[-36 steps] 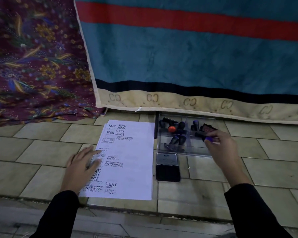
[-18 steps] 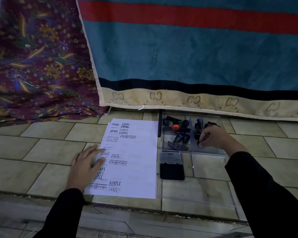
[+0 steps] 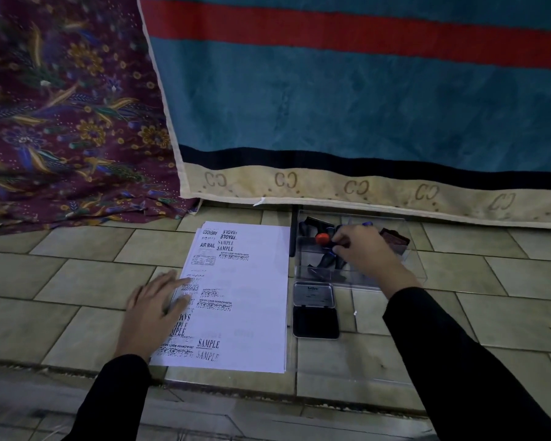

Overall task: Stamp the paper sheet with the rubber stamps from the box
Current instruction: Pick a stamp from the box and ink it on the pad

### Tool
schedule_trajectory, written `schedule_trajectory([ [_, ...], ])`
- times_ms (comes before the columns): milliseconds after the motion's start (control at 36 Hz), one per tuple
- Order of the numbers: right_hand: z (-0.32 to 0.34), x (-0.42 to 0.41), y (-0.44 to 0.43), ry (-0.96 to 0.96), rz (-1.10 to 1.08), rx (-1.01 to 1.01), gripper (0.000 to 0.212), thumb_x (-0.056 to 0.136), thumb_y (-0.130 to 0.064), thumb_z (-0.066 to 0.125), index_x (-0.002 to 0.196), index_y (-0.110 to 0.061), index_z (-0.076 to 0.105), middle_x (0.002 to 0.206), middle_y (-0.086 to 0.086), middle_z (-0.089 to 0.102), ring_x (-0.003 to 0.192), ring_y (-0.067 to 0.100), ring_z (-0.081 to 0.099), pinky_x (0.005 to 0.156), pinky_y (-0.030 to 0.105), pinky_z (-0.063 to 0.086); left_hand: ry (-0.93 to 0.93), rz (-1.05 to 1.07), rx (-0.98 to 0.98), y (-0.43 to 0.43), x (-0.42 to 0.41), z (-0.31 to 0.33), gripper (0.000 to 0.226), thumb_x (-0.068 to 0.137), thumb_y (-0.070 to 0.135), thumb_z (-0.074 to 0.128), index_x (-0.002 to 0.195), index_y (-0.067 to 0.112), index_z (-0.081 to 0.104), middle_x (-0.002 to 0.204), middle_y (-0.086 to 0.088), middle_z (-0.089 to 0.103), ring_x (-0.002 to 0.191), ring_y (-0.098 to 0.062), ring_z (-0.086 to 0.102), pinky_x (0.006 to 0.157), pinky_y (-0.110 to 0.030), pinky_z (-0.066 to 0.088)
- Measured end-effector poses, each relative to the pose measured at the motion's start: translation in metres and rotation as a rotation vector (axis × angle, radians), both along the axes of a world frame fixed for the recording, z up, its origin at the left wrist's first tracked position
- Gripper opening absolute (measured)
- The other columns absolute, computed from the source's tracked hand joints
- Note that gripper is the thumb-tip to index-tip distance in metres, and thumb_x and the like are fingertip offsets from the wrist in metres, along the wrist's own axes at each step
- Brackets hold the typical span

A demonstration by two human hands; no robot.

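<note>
A white paper sheet (image 3: 252, 281) with several black stamp prints lies on the tiled floor. My left hand (image 3: 153, 313) rests flat on its left edge, fingers spread. To the right stands a clear plastic box (image 3: 417, 272) holding several dark rubber stamps, one with an orange knob (image 3: 322, 239) and a brown one (image 3: 394, 240). My right hand (image 3: 366, 253) is inside the box, its thumb and fingers pinched on a dark stamp (image 3: 333, 242) beside the orange knob. An open black ink pad (image 3: 315, 321) lies in front of the box.
A teal blanket (image 3: 363, 106) with a red stripe and beige hem hangs right behind the box. A purple floral cloth (image 3: 61, 122) hangs at the left. The floor drops at a step edge (image 3: 236, 393) near me.
My right hand, which held a purple-tipped stamp over the box's right side, moved left inside the box and now pinches a dark stamp by the orange knob. My left hand stayed on the paper.
</note>
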State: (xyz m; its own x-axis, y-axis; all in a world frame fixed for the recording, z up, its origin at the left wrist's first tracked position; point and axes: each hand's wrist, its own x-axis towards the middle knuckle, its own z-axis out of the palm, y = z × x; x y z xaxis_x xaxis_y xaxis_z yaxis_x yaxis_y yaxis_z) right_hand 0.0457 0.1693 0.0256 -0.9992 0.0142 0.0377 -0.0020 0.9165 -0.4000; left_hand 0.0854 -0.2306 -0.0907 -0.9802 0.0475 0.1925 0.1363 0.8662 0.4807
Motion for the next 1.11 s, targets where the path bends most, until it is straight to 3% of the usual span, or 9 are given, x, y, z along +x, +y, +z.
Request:
schedule_trajectory([
  [194, -0.010, -0.007, -0.029, -0.073, -0.032, 0.369, 0.023, 0.088, -0.023, 0.059, 0.108, -0.011, 0.060, 0.105, 0.011, 0.063, 0.095, 0.031, 0.061, 0.074, 0.036, 0.050, -0.005, 0.000, 0.003, 0.001, 0.002, 0.002, 0.054, 0.084, 0.066, 0.034, 0.127, 0.044, 0.058, 0.150, 0.010, 0.044, 0.137, -0.011, 0.037, 0.115, -0.031, 0.009],
  [306, -0.017, -0.010, -0.036, -0.080, -0.007, 0.442, 0.019, 0.088, -0.017, 0.058, 0.106, -0.013, 0.059, 0.104, 0.010, 0.064, 0.095, 0.030, 0.063, 0.074, 0.036, 0.050, 0.001, -0.004, 0.002, 0.001, 0.002, 0.003, 0.053, 0.084, 0.065, 0.034, 0.127, 0.043, 0.058, 0.149, 0.009, 0.045, 0.136, -0.010, 0.038, 0.116, -0.032, 0.009],
  [528, -0.019, -0.017, -0.033, -0.062, -0.040, 0.093, 0.029, 0.074, -0.011, 0.076, 0.101, -0.010, 0.065, 0.107, 0.012, 0.064, 0.095, 0.029, 0.062, 0.078, 0.034, 0.052, -0.004, -0.008, 0.014, 0.000, 0.001, 0.001, 0.052, 0.085, 0.065, 0.035, 0.127, 0.045, 0.058, 0.149, 0.010, 0.044, 0.137, -0.009, 0.037, 0.118, -0.037, 0.011],
  [722, -0.019, -0.001, -0.032, 0.090, -0.036, -0.190, 0.028, 0.074, -0.003, 0.074, 0.100, -0.010, 0.067, 0.109, 0.011, 0.056, 0.088, 0.018, 0.057, 0.077, 0.019, 0.043, -0.024, -0.004, 0.045, -0.001, 0.001, 0.003, 0.048, 0.086, 0.065, 0.037, 0.125, 0.047, 0.058, 0.149, 0.011, 0.045, 0.137, -0.008, 0.037, 0.118, -0.038, 0.012],
  [833, -0.010, 0.024, -0.033, 0.209, -0.110, -0.306, 0.025, 0.076, -0.006, 0.071, 0.099, -0.014, 0.067, 0.100, 0.003, 0.061, 0.077, 0.012, 0.060, 0.066, 0.002, 0.040, -0.014, 0.000, 0.114, 0.003, 0.003, 0.008, 0.041, 0.086, 0.062, 0.039, 0.121, 0.050, 0.058, 0.144, 0.015, 0.048, 0.134, -0.003, 0.039, 0.118, -0.040, 0.014],
  [917, -0.009, 0.048, -0.034, 0.276, -0.064, -0.454, 0.023, 0.078, -0.001, 0.069, 0.097, -0.012, 0.067, 0.099, 0.004, 0.065, 0.081, 0.011, 0.066, 0.075, 0.013, 0.052, -0.007, 0.003, 0.240, 0.001, 0.001, 0.006, 0.040, 0.091, 0.060, 0.043, 0.123, 0.043, 0.061, 0.140, 0.019, 0.052, 0.133, -0.001, 0.042, 0.117, -0.047, 0.024],
  [972, -0.010, 0.064, -0.034, 0.309, -0.025, -0.471, 0.023, 0.079, -0.002, 0.069, 0.098, -0.016, 0.067, 0.099, 0.000, 0.064, 0.079, 0.006, 0.066, 0.077, 0.018, 0.055, -0.064, 0.060, 0.511, 0.004, 0.005, 0.013, 0.033, 0.096, 0.051, 0.053, 0.126, 0.039, 0.060, 0.136, 0.019, 0.057, 0.130, -0.007, 0.049, 0.109, -0.046, 0.039],
  [1028, -0.011, 0.079, -0.035, 0.327, 0.023, -0.458, 0.024, 0.080, -0.004, 0.069, 0.100, -0.017, 0.068, 0.099, -0.004, 0.063, 0.079, 0.001, 0.066, 0.076, 0.013, 0.053, -0.159, 0.147, 0.796, 0.013, 0.011, 0.025, 0.028, 0.097, 0.036, 0.058, 0.124, 0.042, 0.058, 0.130, 0.018, 0.059, 0.123, -0.009, 0.056, 0.098, -0.038, 0.049],
  [1111, -0.017, 0.098, -0.037, 0.326, 0.117, -0.405, 0.023, 0.078, -0.005, 0.071, 0.099, -0.016, 0.069, 0.097, -0.007, 0.064, 0.081, 0.002, 0.064, 0.078, 0.012, 0.051, -0.156, 0.127, 0.813, 0.022, 0.011, 0.032, 0.033, 0.094, 0.037, 0.064, 0.124, 0.047, 0.056, 0.132, 0.016, 0.056, 0.121, -0.011, 0.058, 0.099, -0.043, 0.050],
])
